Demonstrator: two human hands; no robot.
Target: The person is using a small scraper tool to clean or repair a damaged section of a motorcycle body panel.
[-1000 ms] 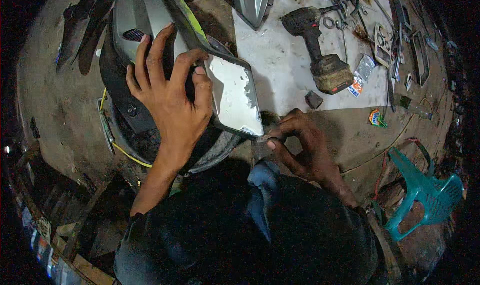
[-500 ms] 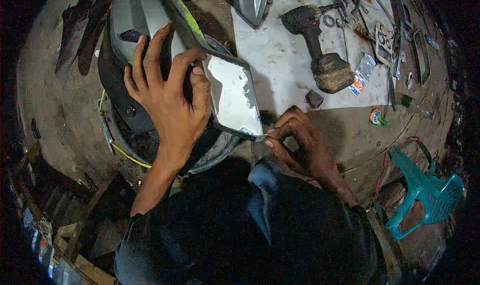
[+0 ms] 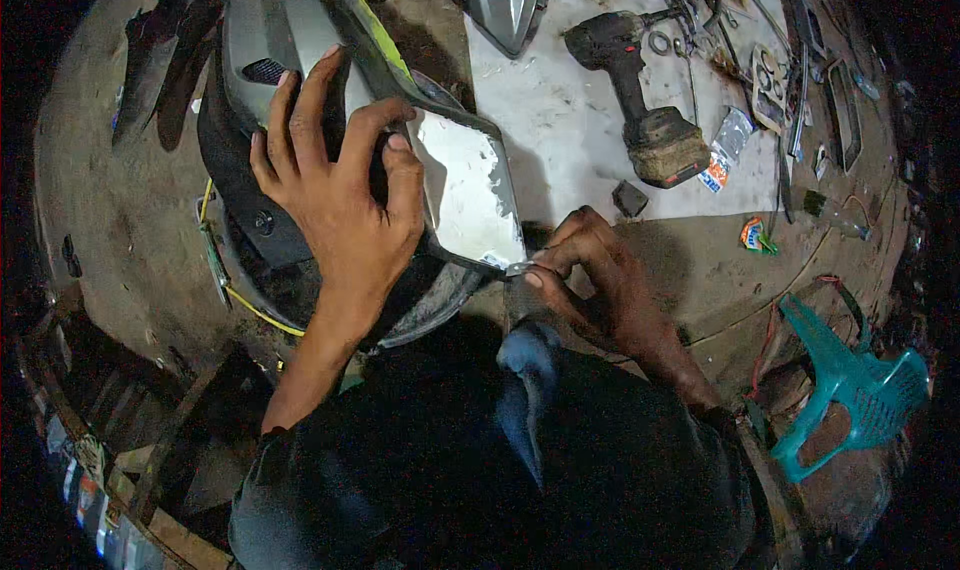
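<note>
A grey and black plastic fairing (image 3: 290, 20) with a yellow-green stripe lies in front of me. At its right end is a panel with a white, patchy surface (image 3: 465, 190). My left hand (image 3: 345, 185) rests on the fairing with fingers spread, its thumb and index finger by the panel's left edge. By the panel's lower right corner, my right hand (image 3: 600, 280) pinches a small thin shiny piece (image 3: 518, 268) between thumb and fingertips. That piece meets the corner; its exact kind is too small to tell.
A cordless drill (image 3: 640, 100) lies on a white sheet (image 3: 540, 110) beside a small dark block (image 3: 629, 199). Several tools and metal parts are strewn at the far right. Small wrappers (image 3: 757, 236) lie nearby. A teal plastic chair (image 3: 850, 400) is at right.
My right fingers have shifted slightly at the panel's corner, and more of the shiny piece shows there. My left hand stays almost where it was on the fairing.
</note>
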